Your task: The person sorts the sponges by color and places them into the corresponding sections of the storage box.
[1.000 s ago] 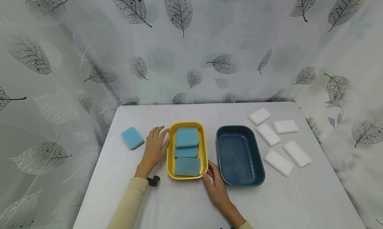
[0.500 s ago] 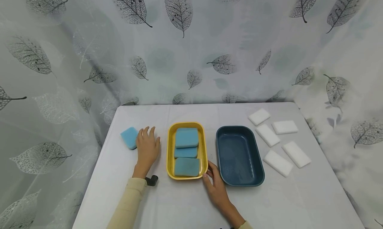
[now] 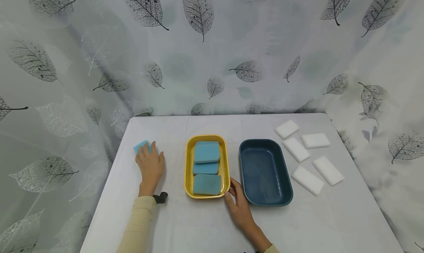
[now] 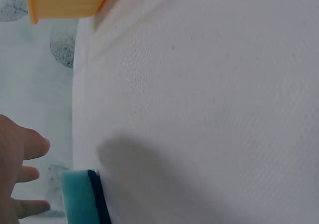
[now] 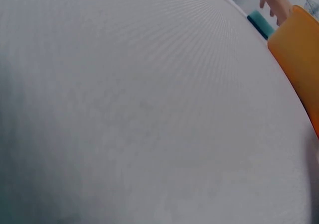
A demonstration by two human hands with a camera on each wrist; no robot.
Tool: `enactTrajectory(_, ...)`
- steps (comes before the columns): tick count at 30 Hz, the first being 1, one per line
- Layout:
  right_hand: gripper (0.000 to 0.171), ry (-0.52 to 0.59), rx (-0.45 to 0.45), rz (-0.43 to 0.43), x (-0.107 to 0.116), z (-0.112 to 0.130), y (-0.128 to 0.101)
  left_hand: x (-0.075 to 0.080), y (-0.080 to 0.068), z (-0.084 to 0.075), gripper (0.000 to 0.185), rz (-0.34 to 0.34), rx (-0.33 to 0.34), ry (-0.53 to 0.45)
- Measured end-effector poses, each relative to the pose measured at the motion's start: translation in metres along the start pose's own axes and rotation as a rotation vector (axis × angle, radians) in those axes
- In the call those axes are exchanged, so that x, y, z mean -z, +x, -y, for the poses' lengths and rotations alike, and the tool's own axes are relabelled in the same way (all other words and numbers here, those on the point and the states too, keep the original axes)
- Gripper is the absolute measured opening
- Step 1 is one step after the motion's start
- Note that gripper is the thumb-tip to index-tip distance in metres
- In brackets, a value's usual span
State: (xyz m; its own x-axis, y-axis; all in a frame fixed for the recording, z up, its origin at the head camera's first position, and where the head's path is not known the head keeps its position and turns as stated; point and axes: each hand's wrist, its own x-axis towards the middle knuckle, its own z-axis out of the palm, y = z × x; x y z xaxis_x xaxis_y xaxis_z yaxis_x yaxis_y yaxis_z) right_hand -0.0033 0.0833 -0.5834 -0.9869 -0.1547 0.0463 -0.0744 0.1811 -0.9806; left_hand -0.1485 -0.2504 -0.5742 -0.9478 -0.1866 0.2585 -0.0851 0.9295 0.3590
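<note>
Backdrop: pale curtain (image 3: 212, 50) printed with grey leaves, hung behind and to both sides of a counter (image 3: 198, 223) under a white cloth.
Loose sponge: a blue sponge (image 3: 141, 146) with a dark underside lies at the far left of the counter, well apart from the trays; the left wrist view shows its blue top and dark bottom layer (image 4: 82, 196).
Left hand: the left hand (image 3: 150, 164) lies over the sponge's near end, fingers (image 3: 143, 154) laid fairly straight on top; whether any finger curls round an edge cannot be told.
Handling: probably light, soft and squashy, not slippery; a pinch across its short sides, thumb against fingers, should carry it, and a hard squeeze would only dent it.
Yellow tray: a yellow tray (image 3: 188, 164) at centre holds three blue sponges, the far one (image 3: 207, 152) overlapping the middle one (image 3: 205, 168), with the near one (image 3: 207, 184) in front.
Right hand: the right hand (image 3: 239, 205) rests at the tray's near right corner, fingers bent lightly against the rim.
Dark tray: a dark blue tray (image 3: 266, 171) stands just right of the yellow one, nothing in it.
White pads: five white sponges (image 3: 308, 179) lie scattered at the right, apart from both trays.
</note>
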Motion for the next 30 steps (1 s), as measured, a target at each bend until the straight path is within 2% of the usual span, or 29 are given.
enactTrajectory(9, 0.055, -0.018, 0.006, -0.004, 0.0, 0.0, 0.001, 0.004, -0.004, 0.016, 0.063, 0.037, 0.113, -0.025)
enactTrajectory(20, 0.055, -0.005, 0.001, -0.003, 0.0, -0.002, 0.001, 0.001, -0.006, 0.019, 0.066, 0.115, 0.197, -0.112)
enactTrajectory(27, 0.055, -0.013, 0.014, -0.022, -0.005, -0.035, 0.004, -0.001, -0.005, 0.015, 0.074, 0.11, 0.239, -0.14)
enactTrajectory(30, 0.055, -0.019, 0.019, -0.024, -0.005, -0.038, 0.003, -0.005, -0.005, 0.015, 0.077, 0.089, 0.254, -0.134)
